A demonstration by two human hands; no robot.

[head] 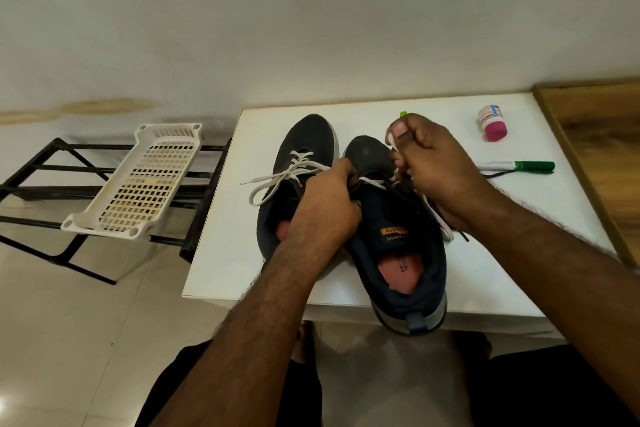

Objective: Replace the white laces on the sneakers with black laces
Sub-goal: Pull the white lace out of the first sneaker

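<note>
Lace runs up from the near sneaker on the bench into my right hand, fingers pinching it; my left hand grips the tongue edge, so I'd judge the pull goes upward.

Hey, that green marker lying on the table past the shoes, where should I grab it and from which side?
Grip the green marker around its white barrel near the middle, coming from above. It lies flat on the table, its length running left to right, with bare space in front and behind for fingers.
</note>
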